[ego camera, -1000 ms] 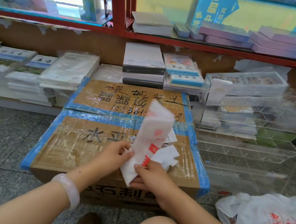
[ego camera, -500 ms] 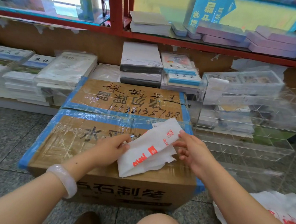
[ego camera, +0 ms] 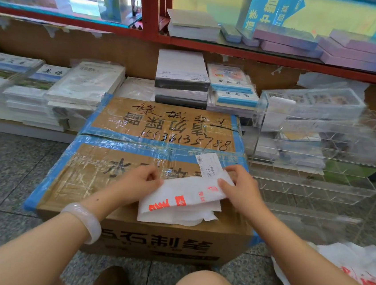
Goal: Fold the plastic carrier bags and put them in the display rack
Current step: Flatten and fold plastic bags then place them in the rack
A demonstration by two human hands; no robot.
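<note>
On the carton, both hands pinch the folded bag between them.

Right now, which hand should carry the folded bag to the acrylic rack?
Right hand, probably: it pinches the folded carrier bag's far right corner, on the side where the clear acrylic display rack stands. Left hand holds the opposite edge, farther away.

taped cardboard box, stacked books, bracelet
</note>
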